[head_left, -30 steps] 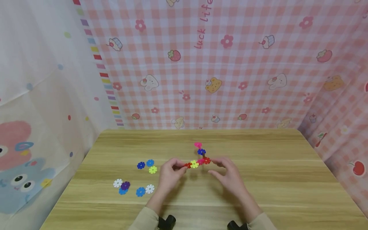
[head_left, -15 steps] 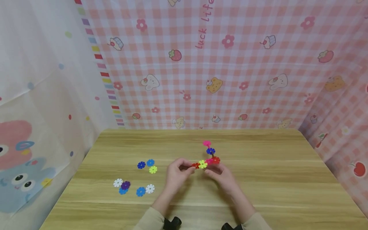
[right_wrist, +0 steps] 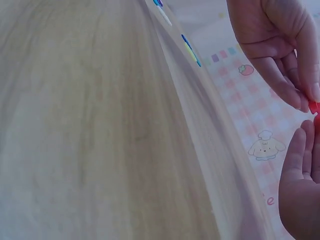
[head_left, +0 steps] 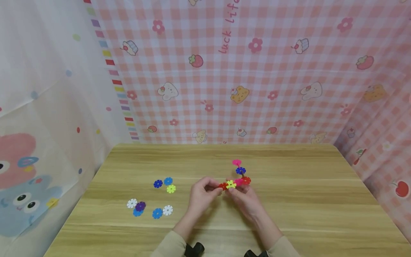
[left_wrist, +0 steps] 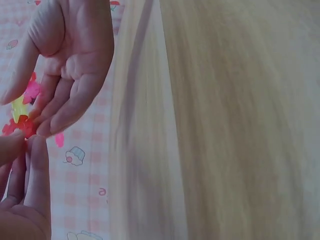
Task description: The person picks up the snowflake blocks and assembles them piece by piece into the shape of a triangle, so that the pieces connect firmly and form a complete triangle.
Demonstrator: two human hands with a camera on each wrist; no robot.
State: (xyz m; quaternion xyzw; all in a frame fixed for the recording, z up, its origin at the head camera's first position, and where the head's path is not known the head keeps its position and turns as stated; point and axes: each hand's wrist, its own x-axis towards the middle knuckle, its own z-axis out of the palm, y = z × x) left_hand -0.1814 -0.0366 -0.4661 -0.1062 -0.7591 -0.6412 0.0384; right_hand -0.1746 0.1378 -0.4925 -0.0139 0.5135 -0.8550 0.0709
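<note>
A chain of notched plastic snowflake discs is held up over the table in the head view. Its left end is a red disc [head_left: 223,186], pinched between thumb and fingers of my left hand [head_left: 202,194]. Rightward follow a yellow disc [head_left: 231,184], a pink disc [head_left: 238,182] and another red disc [head_left: 246,180]. From there a branch rises through a blue disc [head_left: 240,171] to a pink one [head_left: 237,162] on top. My right hand [head_left: 248,203] is under the chain, thumb by the yellow disc. In the left wrist view its extended fingers [left_wrist: 60,107] reach the red end disc, thumb apart.
Loose discs lie on the wooden table [head_left: 321,200] at the left: a dark blue disc [head_left: 158,184] and a yellow-green disc [head_left: 171,189] among one group, a purple disc [head_left: 140,206] and a white disc [head_left: 167,210] nearer. A pink checked cloth [head_left: 273,71] hangs behind.
The chain and my left hand have shifted right. My right hand has moved left from the chain's right end, under it, to the yellow disc.
</note>
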